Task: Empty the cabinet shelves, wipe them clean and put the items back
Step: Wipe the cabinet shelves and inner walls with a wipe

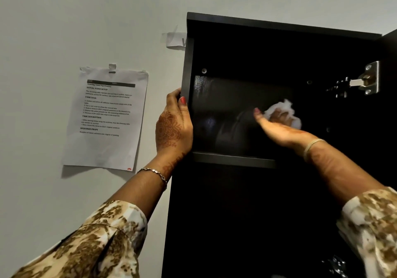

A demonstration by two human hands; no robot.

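While the left hand (174,125) grips the cabinet (188,62) edge, the right hand (277,125) clutches a soft, light wipe (287,108), probably tissue.

a dark shelf (234,160) spans the black cabinet (279,28) inside.

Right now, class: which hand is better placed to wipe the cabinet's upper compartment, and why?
Right. The right hand is inside the upper compartment, holding the white wipe. The left hand has its grip on the cabinet's left side panel and holds no wipe.
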